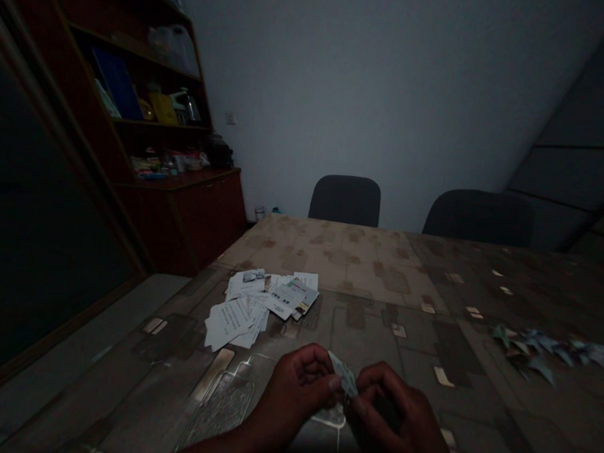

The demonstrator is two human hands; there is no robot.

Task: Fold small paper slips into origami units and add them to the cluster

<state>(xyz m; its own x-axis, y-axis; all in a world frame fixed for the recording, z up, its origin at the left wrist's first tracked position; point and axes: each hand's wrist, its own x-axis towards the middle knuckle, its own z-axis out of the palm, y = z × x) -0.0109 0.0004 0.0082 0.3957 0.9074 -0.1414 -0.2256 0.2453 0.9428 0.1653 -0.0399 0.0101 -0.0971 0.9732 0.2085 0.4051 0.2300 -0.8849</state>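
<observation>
Between my two hands, just above the near part of the table, is a small folded piece of pale printed paper. My left hand pinches its left side between thumb and fingers. On the other side, my right hand grips the lower right corner with thumb and forefinger. Beyond my left hand lies a loose pile of printed paper cards, some white with text, some with small pictures. Several folded paper pieces, pale and greenish with pointed ends, lie in a row at the far right.
A patterned cloth covers the table. Two dark chairs, one at the middle and another to the right, stand at its far side. A red-brown shelf cabinet with kettles and packets stands at the left. The room is dim.
</observation>
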